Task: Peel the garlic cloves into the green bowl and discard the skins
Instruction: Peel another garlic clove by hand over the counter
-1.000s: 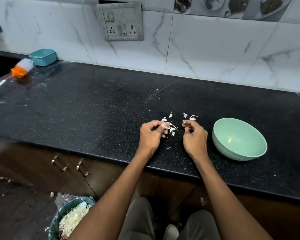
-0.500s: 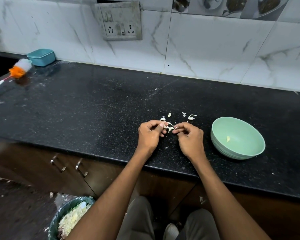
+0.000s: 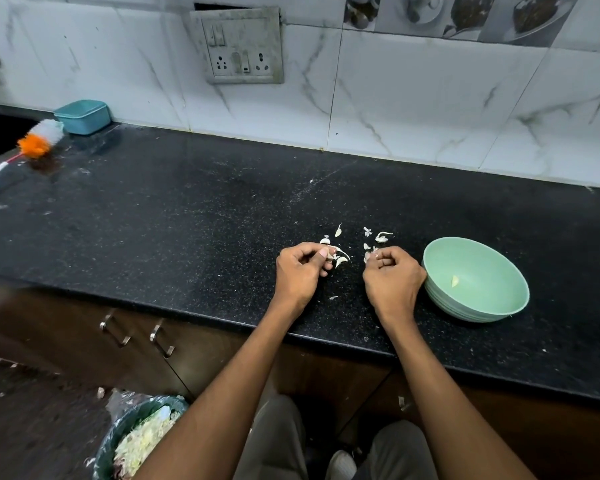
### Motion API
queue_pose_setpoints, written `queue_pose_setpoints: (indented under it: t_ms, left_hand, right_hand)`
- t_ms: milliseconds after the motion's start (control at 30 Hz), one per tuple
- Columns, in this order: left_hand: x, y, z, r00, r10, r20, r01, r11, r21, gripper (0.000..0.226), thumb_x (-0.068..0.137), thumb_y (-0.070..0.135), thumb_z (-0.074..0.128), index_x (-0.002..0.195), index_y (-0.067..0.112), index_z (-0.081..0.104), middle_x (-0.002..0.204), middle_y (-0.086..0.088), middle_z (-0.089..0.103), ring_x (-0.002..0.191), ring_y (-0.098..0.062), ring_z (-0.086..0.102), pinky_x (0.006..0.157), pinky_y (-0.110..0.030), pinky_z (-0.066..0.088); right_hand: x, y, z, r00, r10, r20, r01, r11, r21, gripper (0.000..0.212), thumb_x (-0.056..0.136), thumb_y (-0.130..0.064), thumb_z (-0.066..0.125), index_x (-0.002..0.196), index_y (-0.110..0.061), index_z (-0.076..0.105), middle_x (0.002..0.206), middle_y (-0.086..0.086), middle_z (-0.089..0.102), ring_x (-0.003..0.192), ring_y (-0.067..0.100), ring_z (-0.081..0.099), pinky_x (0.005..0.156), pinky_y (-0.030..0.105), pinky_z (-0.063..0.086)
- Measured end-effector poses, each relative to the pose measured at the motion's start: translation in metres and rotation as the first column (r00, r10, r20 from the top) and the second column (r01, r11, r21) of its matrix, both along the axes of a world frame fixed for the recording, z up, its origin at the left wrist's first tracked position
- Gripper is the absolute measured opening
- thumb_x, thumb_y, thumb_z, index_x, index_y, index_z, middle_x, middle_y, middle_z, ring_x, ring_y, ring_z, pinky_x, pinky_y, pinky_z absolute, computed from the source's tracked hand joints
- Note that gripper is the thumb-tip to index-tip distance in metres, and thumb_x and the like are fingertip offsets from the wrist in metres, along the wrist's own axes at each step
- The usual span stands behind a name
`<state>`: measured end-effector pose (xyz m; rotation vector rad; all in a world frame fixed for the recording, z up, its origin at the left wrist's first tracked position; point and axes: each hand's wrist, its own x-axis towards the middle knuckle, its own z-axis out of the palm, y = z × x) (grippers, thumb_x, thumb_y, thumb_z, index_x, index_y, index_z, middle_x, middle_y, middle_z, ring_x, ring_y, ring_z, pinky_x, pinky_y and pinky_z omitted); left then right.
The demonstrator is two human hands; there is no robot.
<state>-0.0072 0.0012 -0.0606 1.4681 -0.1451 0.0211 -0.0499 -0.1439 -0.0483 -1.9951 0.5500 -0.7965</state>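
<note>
Right now, both hands are working at mid-frame on the black table. The left hand is curling its fingers and pinching a pale piece, clove or skin I cannot tell, at its fingertips. The right hand is pinching another small pale scrap just beside it. Loose skins are lying between and just above the hands, with more bits near the bowl. The green bowl is sitting just right of the right hand, with 1 yellowish clove inside. A bin is standing on the floor at lower left, lined and holding pale scraps.

The step looks like stripping skin from a clove. To do it well, the person should be gripping the clove firmly near its root end, peeling toward the tip, keeping skins gathered in 1 heap, and dropping only clean cloves into the bowl before sweeping the skins to the bin.
</note>
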Motion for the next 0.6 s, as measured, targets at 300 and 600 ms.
queue_pose_setpoints:
  t_ms: [300,600]
  left_hand:
    - [-0.001,-0.001,0.001,0.999,-0.035,0.042,0.033,0.999,0.033,0.011,0.096,0.012,0.069,0.092,0.007,0.079,0.077,-0.011,0.075,0.070,-0.014,0.068,0.064,-0.026,0.054]
    - [-0.002,-0.003,0.000,0.996,-0.075,0.055,0.073,0.997,0.030,0.008,0.093,0.008,0.071,0.098,0.005,0.078,0.087,-0.008,0.079,0.082,-0.030,0.076,0.073,-0.034,0.061]
  right_hand:
    - [0.000,0.010,-0.003,0.997,0.056,0.053,-0.043,0.977,-0.209,0.027,0.091,-0.018,0.069,0.065,-0.011,0.069,0.062,0.002,0.059,0.054,0.019,0.051,0.059,0.034,0.042]
    - [-0.004,0.026,-0.005,0.962,0.227,0.151,-0.237,0.970,0.050,0.019,0.086,0.001,0.074,0.092,-0.016,0.081,0.086,-0.005,0.074,0.070,0.004,0.068,0.070,0.019,0.054]
